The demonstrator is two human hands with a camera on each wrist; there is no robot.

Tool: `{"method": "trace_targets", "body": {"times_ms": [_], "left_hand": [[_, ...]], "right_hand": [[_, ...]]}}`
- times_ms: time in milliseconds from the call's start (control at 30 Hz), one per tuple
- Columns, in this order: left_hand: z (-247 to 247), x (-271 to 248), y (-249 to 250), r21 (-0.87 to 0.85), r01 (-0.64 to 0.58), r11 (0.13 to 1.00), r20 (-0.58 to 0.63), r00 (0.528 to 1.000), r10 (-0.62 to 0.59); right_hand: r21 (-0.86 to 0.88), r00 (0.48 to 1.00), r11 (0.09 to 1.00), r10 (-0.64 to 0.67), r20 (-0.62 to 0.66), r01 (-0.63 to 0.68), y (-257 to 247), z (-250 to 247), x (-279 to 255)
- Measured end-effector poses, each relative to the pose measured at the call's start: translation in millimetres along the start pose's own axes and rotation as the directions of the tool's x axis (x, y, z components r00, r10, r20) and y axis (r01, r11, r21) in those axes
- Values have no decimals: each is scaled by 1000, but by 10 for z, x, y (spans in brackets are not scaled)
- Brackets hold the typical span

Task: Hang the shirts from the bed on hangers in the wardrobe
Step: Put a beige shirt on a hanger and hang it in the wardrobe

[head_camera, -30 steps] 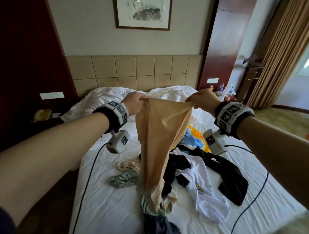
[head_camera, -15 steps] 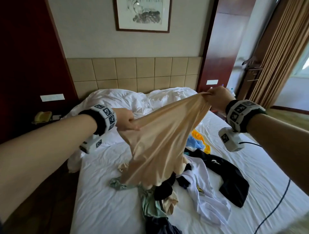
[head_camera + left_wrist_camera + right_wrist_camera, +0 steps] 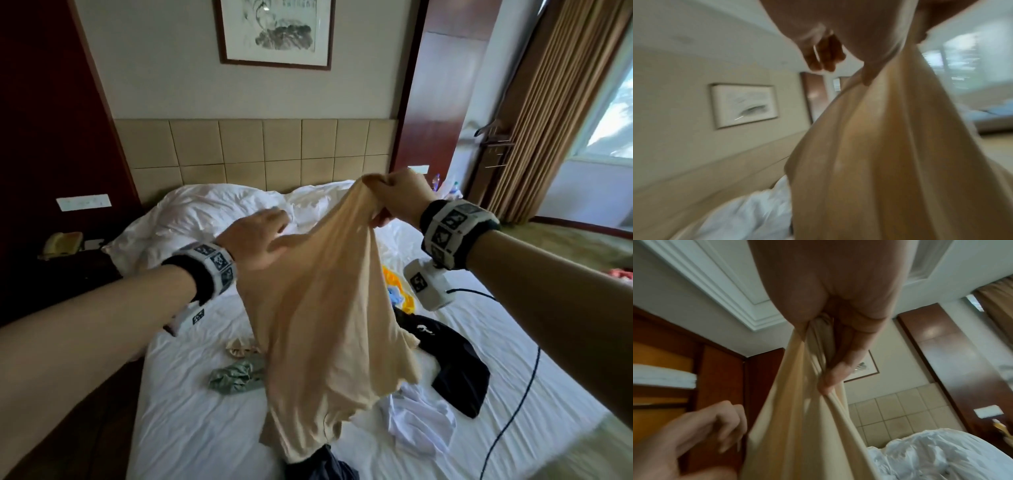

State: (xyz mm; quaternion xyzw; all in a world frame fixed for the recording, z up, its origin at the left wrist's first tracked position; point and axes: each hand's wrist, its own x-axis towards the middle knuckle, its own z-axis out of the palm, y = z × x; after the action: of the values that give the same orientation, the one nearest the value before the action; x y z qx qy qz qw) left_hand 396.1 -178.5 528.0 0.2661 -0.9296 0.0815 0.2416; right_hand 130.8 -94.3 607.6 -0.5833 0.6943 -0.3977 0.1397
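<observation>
A beige shirt [image 3: 325, 325] hangs over the bed [image 3: 205, 428], bunched at its top in my right hand [image 3: 394, 195], which grips it in a fist. In the right wrist view the right hand's fingers [image 3: 838, 366] curl round the gathered beige shirt [image 3: 797, 418]. My left hand [image 3: 257, 240] is just left of the cloth, fingers loose, holding nothing. Seen from the left wrist, only its thumb [image 3: 869, 78] brushes the shirt [image 3: 890, 146]. Other clothes lie on the sheet below: a black garment [image 3: 455, 373], a white shirt [image 3: 421, 425], a green piece [image 3: 236, 377].
A crumpled white duvet [image 3: 222, 212] lies at the padded headboard [image 3: 274, 150]. A dark cable [image 3: 513, 411] runs across the bed's right side. Brown curtains [image 3: 555, 120] hang at the right. The right wrist view shows a wooden shelf with folded white towels [image 3: 663, 378].
My left hand has let go of the shirt and moved up and right beside it. The shirt now hangs from my right hand alone, swung in over the clothes pile.
</observation>
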Motion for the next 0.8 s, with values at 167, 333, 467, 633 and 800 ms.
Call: {"method": "trace_targets", "body": {"times_ms": [167, 333, 467, 633, 800], "left_hand": [[808, 35, 1296, 139, -753, 643, 75, 655, 752], [1583, -36, 1836, 263, -733, 627, 730, 576, 368], [1631, -88, 1722, 382, -667, 640, 847, 529, 45], [1216, 29, 1627, 219, -161, 962, 706, 707, -42], [916, 200, 1390, -482, 484, 730, 392, 865, -315]], "right_hand": [[-66, 991, 990, -125, 53, 128, -324, 142, -163], [-86, 973, 971, -218, 76, 224, -587, 71, -262], [-84, 972, 969, -234, -14, 232, -691, -62, -268], [75, 956, 984, -175, 236, 161, -619, 143, -260], [24, 924, 979, -197, 328, 201, -281, 291, -251]]}}
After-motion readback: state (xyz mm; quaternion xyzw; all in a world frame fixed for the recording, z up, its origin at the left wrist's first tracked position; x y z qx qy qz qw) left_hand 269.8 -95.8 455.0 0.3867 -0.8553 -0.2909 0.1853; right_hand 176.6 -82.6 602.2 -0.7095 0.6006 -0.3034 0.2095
